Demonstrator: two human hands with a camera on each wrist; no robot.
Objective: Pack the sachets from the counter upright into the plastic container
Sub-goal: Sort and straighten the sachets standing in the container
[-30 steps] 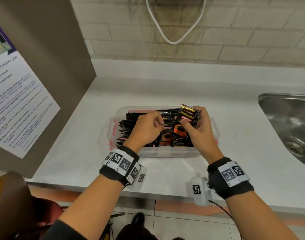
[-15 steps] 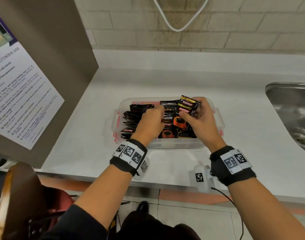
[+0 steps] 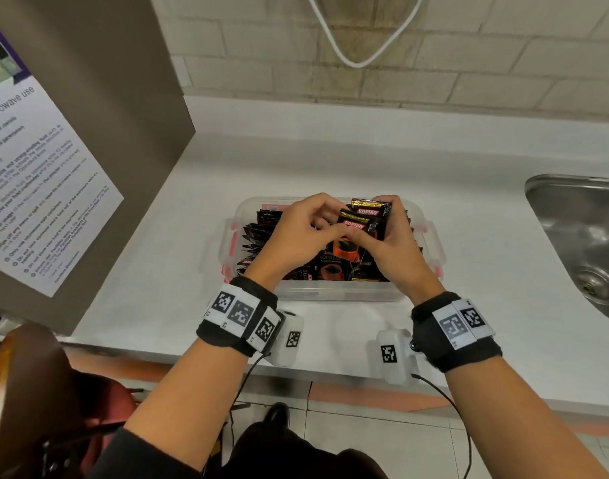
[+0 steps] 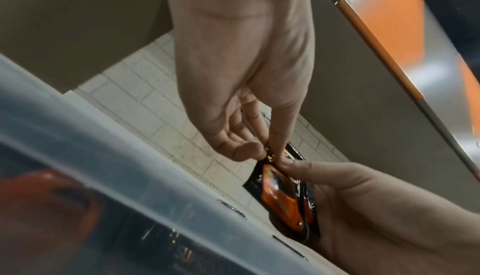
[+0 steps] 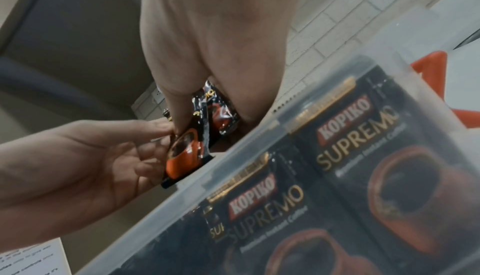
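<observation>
Sachets (image 3: 363,219) sit fanned in our right hand (image 3: 396,247), whose grip is closed round the bundle above the plastic container (image 3: 330,294) on the bench (image 3: 469,271). Compared with 1 second ago, our left hand (image 3: 296,233) has moved across from the packed rows to the bundle, and its thumb and fingertips now pinch the front sachet. We judge that 1 sachet is being separated for upright insertion beside the rows already standing in the container.
</observation>
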